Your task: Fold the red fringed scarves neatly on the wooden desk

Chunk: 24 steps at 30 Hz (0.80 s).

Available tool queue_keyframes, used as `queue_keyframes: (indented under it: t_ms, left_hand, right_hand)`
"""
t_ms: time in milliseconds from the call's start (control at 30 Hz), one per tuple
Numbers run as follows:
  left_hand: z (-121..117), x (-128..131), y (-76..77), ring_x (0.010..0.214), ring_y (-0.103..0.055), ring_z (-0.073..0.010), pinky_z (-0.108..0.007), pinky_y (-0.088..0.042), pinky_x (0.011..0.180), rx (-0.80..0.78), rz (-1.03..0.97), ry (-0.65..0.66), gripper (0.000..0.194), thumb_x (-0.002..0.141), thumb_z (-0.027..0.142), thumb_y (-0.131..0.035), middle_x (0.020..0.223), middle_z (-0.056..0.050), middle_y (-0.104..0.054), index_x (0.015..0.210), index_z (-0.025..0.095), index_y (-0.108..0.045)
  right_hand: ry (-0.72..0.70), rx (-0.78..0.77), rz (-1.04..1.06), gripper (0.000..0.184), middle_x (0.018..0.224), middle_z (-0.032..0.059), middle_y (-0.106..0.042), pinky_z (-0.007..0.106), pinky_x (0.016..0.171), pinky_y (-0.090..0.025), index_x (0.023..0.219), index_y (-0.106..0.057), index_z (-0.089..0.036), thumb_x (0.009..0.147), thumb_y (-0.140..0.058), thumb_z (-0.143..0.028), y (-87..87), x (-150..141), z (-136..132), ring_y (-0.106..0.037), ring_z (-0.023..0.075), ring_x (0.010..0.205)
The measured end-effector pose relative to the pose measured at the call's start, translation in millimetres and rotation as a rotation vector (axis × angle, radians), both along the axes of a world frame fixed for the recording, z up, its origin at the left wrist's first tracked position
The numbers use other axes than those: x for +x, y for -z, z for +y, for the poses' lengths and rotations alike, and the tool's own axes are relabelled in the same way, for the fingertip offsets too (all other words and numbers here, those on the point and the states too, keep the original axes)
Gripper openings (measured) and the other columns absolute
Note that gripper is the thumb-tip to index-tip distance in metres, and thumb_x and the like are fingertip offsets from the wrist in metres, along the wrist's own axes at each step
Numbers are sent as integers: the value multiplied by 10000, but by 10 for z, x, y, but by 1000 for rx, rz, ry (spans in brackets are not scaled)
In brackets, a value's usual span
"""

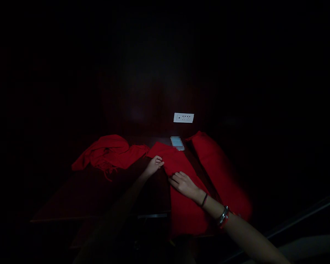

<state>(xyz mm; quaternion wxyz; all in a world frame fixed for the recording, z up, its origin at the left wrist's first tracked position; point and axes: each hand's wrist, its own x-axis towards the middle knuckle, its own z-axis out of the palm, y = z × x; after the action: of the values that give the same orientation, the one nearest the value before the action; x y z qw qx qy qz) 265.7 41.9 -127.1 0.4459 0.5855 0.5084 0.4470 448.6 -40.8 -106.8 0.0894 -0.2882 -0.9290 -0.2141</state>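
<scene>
A red cloth [185, 216], like a folded scarf or shawl, lies over the dark table, and its near end hangs over the front edge. At its left edge my left hand [154, 165] is closed in a pinch on the cloth. My right hand [183, 184], with a dark band and a metal bracelet at the wrist, rests on the middle of the same cloth. Its fingers lie over the fabric and the thumb is apart, near the left edge. The palm side of this hand is hidden.
A crumpled red fringed scarf [110, 150] lies on the table's left part. Another long red cloth [216, 168] lies to the right. A pale, blurred flat object [177, 143] sits behind the middle cloth. On the wall is a white socket panel [183, 117]. The surroundings are very dark.
</scene>
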Motion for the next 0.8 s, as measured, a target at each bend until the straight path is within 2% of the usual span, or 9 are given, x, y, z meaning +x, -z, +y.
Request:
queue_keyframes:
  t_ms: [200, 333, 467, 567, 667, 733, 800]
  left_hand:
    - [70, 116, -28, 718, -534, -82, -227, -425, 692, 43, -123, 104, 167, 689, 227, -517, 737, 18, -521, 831, 175, -445]
    - [139, -17, 7, 777, -519, -82, -237, -412, 741, 78, -144, 149, 111, 725, 218, -456, 796, 8, -502, 831, 189, -434]
    - [192, -222, -17, 728, -504, -79, -225, -413, 702, 76, -53, 268, 99, 692, 193, -483, 764, 19, -489, 785, 180, -450]
    - [219, -339, -123, 632, -473, -68, -201, -401, 638, 65, 84, 366, 116, 637, 143, -533, 657, 42, -465, 737, 158, -477]
    - [228, -390, -287, 565, -440, -68, -202, -392, 592, 77, 241, 411, 156, 575, 58, -548, 579, 57, -438, 695, 142, -495]
    - [203, -355, -395, 593, -456, -87, -227, -401, 618, 108, 333, 389, 137, 585, 35, -512, 590, 42, -456, 675, 138, -499]
    - [143, -251, -468, 730, -486, -124, -273, -397, 722, 168, 397, 318, 129, 635, 49, -460, 714, -4, -510, 711, 139, -514]
  right_hand:
    - [-46, -1, 71, 284, 841, 36, -567, 290, 713, -372, 997, -524, -193, 868, -273, -167, 31, 110, 27, -469, 146, 791]
    - [-37, -109, 138, 339, 870, 52, -580, 286, 747, -366, 958, -554, -197, 879, -224, -189, -4, 160, -13, -474, 150, 842]
    - [-11, -204, 132, 399, 888, 62, -579, 280, 784, -353, 961, -565, -203, 882, -173, -201, -99, 163, -85, -473, 152, 872]
    - [-29, -208, 103, 344, 871, 56, -575, 281, 780, -356, 971, -558, -196, 873, -229, -191, -119, 90, -138, -478, 153, 852]
    - [-47, -205, 116, 253, 856, 42, -567, 291, 779, -362, 958, -548, -191, 852, -318, -197, -69, -6, -199, -473, 148, 845]
    - [-54, -231, 177, 231, 884, 32, -560, 292, 800, -361, 974, -533, -190, 844, -342, -199, -24, -48, -242, -463, 138, 875]
    - [-73, -271, 248, 240, 920, 26, -557, 283, 822, -359, 1000, -520, -189, 841, -341, -186, 7, -59, -273, -456, 128, 901]
